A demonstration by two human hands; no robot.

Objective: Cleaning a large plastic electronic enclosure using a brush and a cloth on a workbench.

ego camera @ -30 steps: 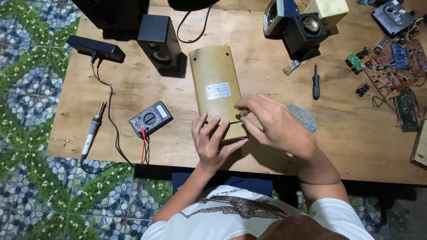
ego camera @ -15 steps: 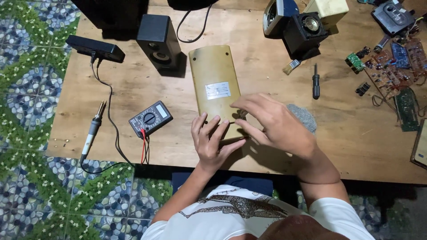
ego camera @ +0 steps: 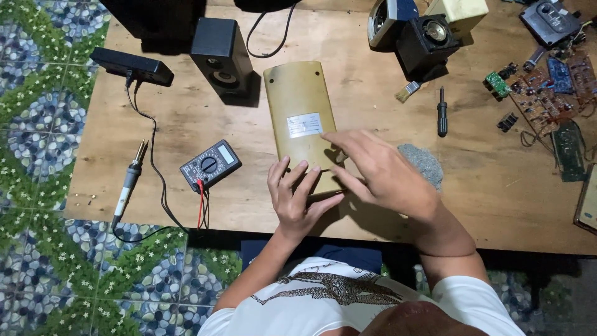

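A tan oblong plastic case (ego camera: pixel 297 106) with a white label lies flat on the wooden table (ego camera: pixel 186 124), its near end under my hands. My left hand (ego camera: pixel 297 199) rests on the case's near end with fingers spread flat. My right hand (ego camera: pixel 379 174) hovers over the case's right near edge, its fingers bent and touching that side. Whether either hand grips anything small is hidden.
A multimeter (ego camera: pixel 210 165) with red and black leads lies left of the case. Farther left sits a soldering iron (ego camera: pixel 129 180). Black speakers (ego camera: pixel 222 56) stand behind. A screwdriver (ego camera: pixel 442 112), grey pad (ego camera: pixel 423 163) and circuit boards (ego camera: pixel 547 93) lie on the right.
My right hand has shifted slightly left across the case's near right edge. The left hand and the case have stayed put.
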